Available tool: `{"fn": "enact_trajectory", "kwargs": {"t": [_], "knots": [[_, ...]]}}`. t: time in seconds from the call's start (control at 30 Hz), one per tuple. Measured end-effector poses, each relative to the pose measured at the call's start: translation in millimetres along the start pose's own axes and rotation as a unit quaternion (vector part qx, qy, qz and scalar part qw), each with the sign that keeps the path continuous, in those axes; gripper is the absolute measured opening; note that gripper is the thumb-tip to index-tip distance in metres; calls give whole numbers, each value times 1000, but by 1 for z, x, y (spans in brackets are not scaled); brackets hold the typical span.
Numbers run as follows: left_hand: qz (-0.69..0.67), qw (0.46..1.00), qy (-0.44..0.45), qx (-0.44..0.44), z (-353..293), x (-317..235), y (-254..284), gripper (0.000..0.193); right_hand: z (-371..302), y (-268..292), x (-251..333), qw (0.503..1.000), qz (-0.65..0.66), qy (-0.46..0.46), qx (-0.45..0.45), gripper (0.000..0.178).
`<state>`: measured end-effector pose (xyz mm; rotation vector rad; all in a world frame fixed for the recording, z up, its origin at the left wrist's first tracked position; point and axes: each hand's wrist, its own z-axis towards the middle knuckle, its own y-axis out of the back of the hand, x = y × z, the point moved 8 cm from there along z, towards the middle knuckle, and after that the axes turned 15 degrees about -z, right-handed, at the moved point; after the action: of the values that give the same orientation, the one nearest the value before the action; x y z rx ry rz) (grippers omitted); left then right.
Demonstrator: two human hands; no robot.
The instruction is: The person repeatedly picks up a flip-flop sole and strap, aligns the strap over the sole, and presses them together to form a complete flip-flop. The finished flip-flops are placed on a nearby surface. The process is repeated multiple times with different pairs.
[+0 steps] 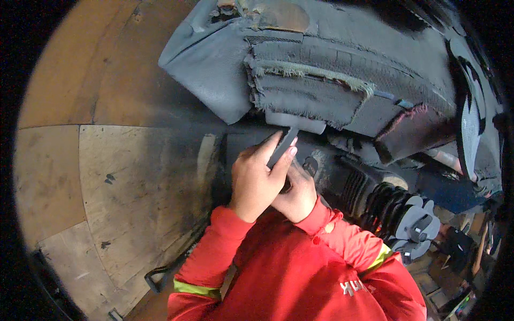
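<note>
A thin dark grey flat piece point(282, 148), its exact kind unclear, is pinched in my left hand point(254, 176), with the thumb on its near side. Close against it and partly behind it is my right hand point(299, 193), closed, with most of its fingers hidden; a dark rounded end point(310, 166) shows beside it. The far tip of the piece meets, or nearly meets, a smooth grey roller point(297, 122) under the machine's edge. Frayed, dust-coated cloth point(305, 99) hangs just above the roller.
The dusty grey machine hood point(364, 59) fills the far side. To the right stand stacked dark, rounded flat pieces point(383, 206), with grey ones point(417, 224) beside them. Worn wooden boards point(139, 182) cover the left side. A dark metal handle point(155, 278) sits at the lower left.
</note>
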<state>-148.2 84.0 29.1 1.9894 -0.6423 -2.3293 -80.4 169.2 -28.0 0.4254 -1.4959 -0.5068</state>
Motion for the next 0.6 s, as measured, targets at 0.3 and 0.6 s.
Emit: {"fn": "enact_trajectory", "kwargs": {"t": [0.3,0.6], "knots": [[10,995,73,70,25,33,-29,37,17,16,-21,993,44,-104,41,53],[-197,977,62,-51,-23,47,-27,38,-2,16,-29,980,-196,39,16,81]]}}
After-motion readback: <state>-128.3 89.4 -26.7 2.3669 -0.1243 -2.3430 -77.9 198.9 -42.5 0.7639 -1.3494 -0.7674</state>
